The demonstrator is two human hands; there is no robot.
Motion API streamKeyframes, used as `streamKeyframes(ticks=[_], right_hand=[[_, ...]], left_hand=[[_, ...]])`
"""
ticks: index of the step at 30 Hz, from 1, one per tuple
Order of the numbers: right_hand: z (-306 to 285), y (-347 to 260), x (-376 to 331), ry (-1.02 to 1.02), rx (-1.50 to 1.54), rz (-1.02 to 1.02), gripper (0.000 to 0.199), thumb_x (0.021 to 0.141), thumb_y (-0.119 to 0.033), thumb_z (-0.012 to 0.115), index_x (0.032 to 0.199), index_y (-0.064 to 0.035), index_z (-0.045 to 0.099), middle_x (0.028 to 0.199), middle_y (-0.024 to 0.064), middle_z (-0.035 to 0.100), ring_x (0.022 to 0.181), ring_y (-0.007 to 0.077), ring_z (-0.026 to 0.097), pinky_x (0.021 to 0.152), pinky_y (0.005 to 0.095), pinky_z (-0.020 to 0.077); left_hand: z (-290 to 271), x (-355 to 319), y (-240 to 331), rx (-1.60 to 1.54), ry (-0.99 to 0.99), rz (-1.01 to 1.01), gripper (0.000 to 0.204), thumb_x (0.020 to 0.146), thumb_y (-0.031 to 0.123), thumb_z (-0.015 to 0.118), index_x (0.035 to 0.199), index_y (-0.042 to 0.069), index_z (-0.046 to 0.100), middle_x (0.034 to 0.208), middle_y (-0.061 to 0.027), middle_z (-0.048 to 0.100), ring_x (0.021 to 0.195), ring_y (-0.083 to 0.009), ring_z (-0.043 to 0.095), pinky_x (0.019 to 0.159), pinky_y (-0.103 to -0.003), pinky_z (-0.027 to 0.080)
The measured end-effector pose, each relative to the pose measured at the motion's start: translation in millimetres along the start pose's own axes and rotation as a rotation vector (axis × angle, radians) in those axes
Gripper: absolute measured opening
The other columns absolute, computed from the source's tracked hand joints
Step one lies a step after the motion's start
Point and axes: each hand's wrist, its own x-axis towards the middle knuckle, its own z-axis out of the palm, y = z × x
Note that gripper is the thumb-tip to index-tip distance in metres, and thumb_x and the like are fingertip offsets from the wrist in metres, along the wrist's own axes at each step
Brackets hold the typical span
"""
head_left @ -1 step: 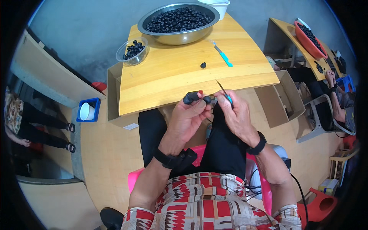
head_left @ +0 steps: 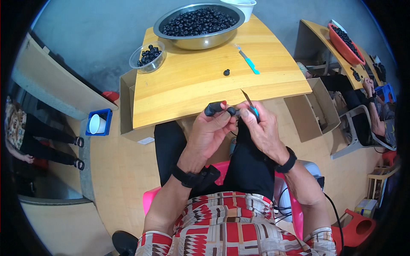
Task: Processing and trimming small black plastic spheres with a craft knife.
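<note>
Gripping small round black rubbery part [head_left: 231, 111], left hand [head_left: 209, 130]; thin-bladed knife [head_left: 249, 105], right hand [head_left: 265, 128].

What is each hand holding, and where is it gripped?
The left hand pinches a small black rubber piece between its fingertips. The right hand holds a small knife by its teal handle, blade pointing up.

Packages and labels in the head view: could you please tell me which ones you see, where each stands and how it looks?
Open cardboard box: left of the wooden table, brown, with a white label on its lower edge.
Second open cardboard box: right of the table, brown, tilted.
Small yellow and blue carton: floor at lower right, beside a red container.
No screens or signs show.
</note>
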Motion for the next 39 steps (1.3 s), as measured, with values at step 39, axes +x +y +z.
streamKeyframes(ticks=[39], right_hand=[[-5.9, 8.2, 0.3, 0.024, -0.606, -0.479, 0.032, 0.066, -0.006, 0.065, 0.098, -0.0078, 0.058, 0.066, 0.0072, 0.046, 0.061, 0.0226, 0.052, 0.05, 0.033, 0.0427]], left_hand=[[1.6, -3.2, 1.4, -0.185, 0.037, -0.105, 0.022, 0.08, 0.001, 0.057, 0.102, 0.002, 0.053, 0.089, -0.0099, 0.058, 0.08, -0.0186, 0.057, 0.073, -0.028, 0.047]])
